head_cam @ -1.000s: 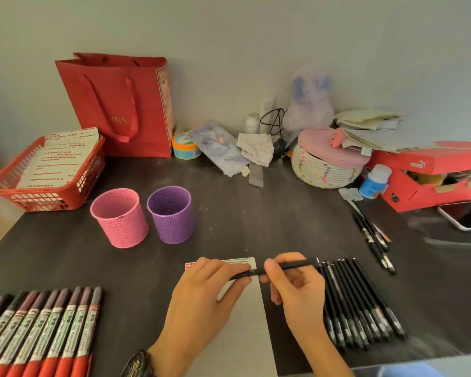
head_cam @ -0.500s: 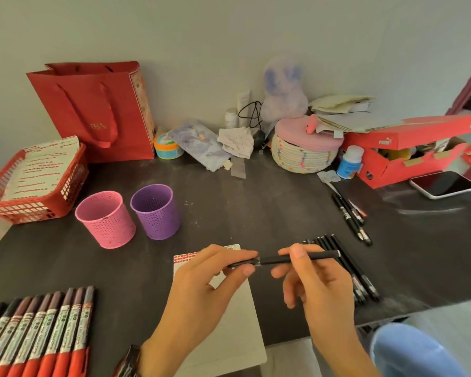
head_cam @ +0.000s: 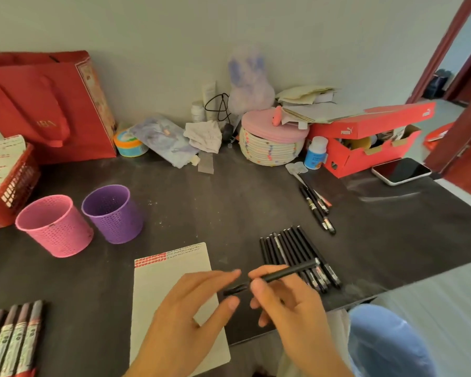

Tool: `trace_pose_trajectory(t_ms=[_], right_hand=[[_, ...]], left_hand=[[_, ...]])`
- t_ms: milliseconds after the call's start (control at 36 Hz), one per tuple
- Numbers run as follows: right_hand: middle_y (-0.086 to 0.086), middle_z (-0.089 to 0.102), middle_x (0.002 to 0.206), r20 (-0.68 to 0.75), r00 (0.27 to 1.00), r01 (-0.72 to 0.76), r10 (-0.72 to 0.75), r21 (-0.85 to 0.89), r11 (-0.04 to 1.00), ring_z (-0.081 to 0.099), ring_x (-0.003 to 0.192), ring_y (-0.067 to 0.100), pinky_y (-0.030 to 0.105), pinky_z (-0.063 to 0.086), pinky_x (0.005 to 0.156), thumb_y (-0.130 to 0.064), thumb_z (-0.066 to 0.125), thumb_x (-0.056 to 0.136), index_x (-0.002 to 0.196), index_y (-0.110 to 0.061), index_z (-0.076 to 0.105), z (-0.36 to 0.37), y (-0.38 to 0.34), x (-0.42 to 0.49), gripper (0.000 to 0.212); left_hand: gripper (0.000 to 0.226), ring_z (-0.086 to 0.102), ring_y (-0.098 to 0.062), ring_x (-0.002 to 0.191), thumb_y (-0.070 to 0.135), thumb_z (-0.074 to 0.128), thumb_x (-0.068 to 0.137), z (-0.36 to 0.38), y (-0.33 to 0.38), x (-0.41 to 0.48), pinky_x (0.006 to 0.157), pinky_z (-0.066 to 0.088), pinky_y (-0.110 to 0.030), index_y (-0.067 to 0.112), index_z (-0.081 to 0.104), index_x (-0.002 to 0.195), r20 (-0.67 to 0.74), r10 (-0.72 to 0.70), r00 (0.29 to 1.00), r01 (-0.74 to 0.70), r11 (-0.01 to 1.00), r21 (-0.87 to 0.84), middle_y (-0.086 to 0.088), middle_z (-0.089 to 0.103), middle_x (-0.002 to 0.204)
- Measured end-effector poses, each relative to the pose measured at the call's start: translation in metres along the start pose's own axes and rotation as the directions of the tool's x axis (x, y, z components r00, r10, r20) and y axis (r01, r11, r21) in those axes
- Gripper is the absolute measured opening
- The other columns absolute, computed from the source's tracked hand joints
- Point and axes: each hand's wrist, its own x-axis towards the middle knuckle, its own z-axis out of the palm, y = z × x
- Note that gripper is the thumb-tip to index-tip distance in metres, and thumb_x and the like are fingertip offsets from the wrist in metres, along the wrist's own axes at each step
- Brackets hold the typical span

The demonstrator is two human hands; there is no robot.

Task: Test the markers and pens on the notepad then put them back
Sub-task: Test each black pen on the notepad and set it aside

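Note:
My right hand (head_cam: 291, 308) grips a black pen (head_cam: 286, 272), held level over the table's front edge. My left hand (head_cam: 185, 317) pinches the pen's blurred cap end (head_cam: 233, 289) between thumb and forefinger. Under my left hand lies the white notepad (head_cam: 169, 281), with red and black marks along its top edge. A row of several black pens (head_cam: 291, 248) lies just behind my right hand. At the bottom left lie several red-and-black markers (head_cam: 11, 338), side by side.
A pink cup (head_cam: 55, 227) and a purple cup (head_cam: 114, 213) stand to the left, behind the notepad. Three more pens (head_cam: 317, 208) lie further back on the right. A red basket (head_cam: 14, 186), a red bag, a red shoebox (head_cam: 365, 148) and a phone (head_cam: 400, 171) line the back and sides.
My head has turned right and down, so the table's front edge and my knee now show. Both hands stay on the pen, whose cap end is now blurred with motion.

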Motion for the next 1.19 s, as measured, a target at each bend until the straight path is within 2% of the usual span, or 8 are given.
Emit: trace_pose_trajectory(t_ms=[56, 111, 194, 278, 389, 556, 806, 1194], right_hand=[[0.001, 0.074, 0.088, -0.046, 0.998, 0.033, -0.037, -0.086, 0.996, 0.072, 0.080, 0.013, 0.025, 0.058, 0.063, -0.037, 0.069, 0.092, 0.096, -0.035, 0.075, -0.026, -0.002, 0.012, 0.007], [-0.003, 0.074, 0.093, -0.004, 1.000, 0.022, -0.024, -0.226, 0.974, 0.073, 0.087, 0.014, 0.029, 0.061, 0.075, -0.031, 0.062, 0.093, 0.096, -0.039, 0.072, -0.062, -0.010, 0.028, 0.013], [0.000, 0.071, 0.088, 0.113, 0.982, -0.088, 0.154, -0.449, 0.889, 0.073, 0.086, 0.018, 0.038, 0.062, 0.082, -0.023, 0.060, 0.099, 0.103, -0.041, 0.068, -0.111, -0.019, 0.051, 0.021], [-0.006, 0.070, 0.089, 0.086, 0.963, -0.133, 0.254, -0.667, 0.733, 0.073, 0.077, 0.015, 0.042, 0.061, 0.080, -0.030, 0.065, 0.096, 0.119, -0.035, 0.059, -0.141, -0.021, 0.074, 0.024], [-0.016, 0.066, 0.089, 0.011, 0.971, -0.107, 0.237, -0.870, 0.482, 0.066, 0.072, 0.002, 0.023, 0.048, 0.069, -0.040, 0.064, 0.096, 0.133, -0.032, 0.051, -0.153, -0.018, 0.099, 0.040], [-0.017, 0.066, 0.086, -0.039, 0.952, -0.146, 0.305, -0.930, 0.338, 0.062, 0.078, 0.001, 0.023, 0.043, 0.067, -0.041, 0.063, 0.096, 0.127, -0.033, 0.057, -0.151, -0.002, 0.111, 0.033], [-0.017, 0.062, 0.091, -0.065, 0.952, -0.170, 0.300, -0.926, 0.338, 0.061, 0.080, 0.004, 0.023, 0.043, 0.067, -0.046, 0.057, 0.098, 0.125, -0.037, 0.058, -0.147, 0.010, 0.115, 0.028], [-0.020, 0.059, 0.089, -0.062, 0.946, -0.136, 0.318, -0.967, 0.218, 0.061, 0.079, 0.004, 0.026, 0.045, 0.066, -0.043, 0.056, 0.098, 0.110, -0.041, 0.055, -0.149, 0.009, 0.111, 0.012]], left_hand=[[0.040, 0.032, 0.025, 0.122, 0.070, 0.045, 0.091, -0.003, -0.017, 0.000, 0.093, 0.037, -0.012, 0.067, 0.040, 0.131, -0.015, -0.042, 0.999, 0.043, 0.997, 0.060, 0.050, 0.038, 0.131], [0.036, 0.029, 0.025, 0.123, 0.068, 0.045, 0.091, -0.011, -0.037, 0.002, 0.103, 0.037, -0.021, 0.071, 0.038, 0.126, -0.015, -0.123, 0.992, 0.124, 0.986, 0.108, 0.052, 0.035, 0.131], [0.041, 0.041, -0.001, 0.132, 0.059, 0.044, 0.088, -0.020, -0.061, 0.005, 0.111, 0.035, -0.035, 0.058, 0.046, 0.128, -0.017, -0.235, 0.972, 0.234, 0.951, 0.202, 0.029, 0.045, 0.141], [0.047, 0.044, -0.018, 0.134, 0.048, 0.050, 0.090, -0.019, -0.077, 0.005, 0.114, 0.032, -0.038, 0.034, 0.056, 0.135, -0.026, -0.290, 0.957, 0.285, 0.910, 0.300, 0.010, 0.051, 0.144], [0.037, 0.054, -0.024, 0.123, 0.040, 0.049, 0.096, -0.009, -0.088, 0.003, 0.108, 0.041, -0.045, 0.025, 0.064, 0.127, -0.069, -0.252, 0.965, 0.260, 0.904, 0.340, 0.003, 0.056, 0.139], [0.043, 0.052, -0.022, 0.128, 0.048, 0.048, 0.091, -0.011, -0.091, 0.000, 0.110, 0.040, -0.050, 0.032, 0.061, 0.130, -0.053, -0.275, 0.960, 0.277, 0.901, 0.334, 0.008, 0.053, 0.142], [0.047, 0.043, -0.016, 0.136, 0.055, 0.040, 0.094, -0.014, -0.087, -0.001, 0.115, 0.032, -0.041, 0.038, 0.054, 0.136, -0.011, -0.327, 0.945, 0.312, 0.889, 0.334, 0.013, 0.045, 0.148], [0.058, 0.035, -0.014, 0.142, 0.064, 0.027, 0.091, -0.015, -0.085, 0.002, 0.118, 0.026, -0.040, 0.042, 0.047, 0.140, 0.042, -0.374, 0.926, 0.338, 0.876, 0.345, 0.016, 0.038, 0.154]])
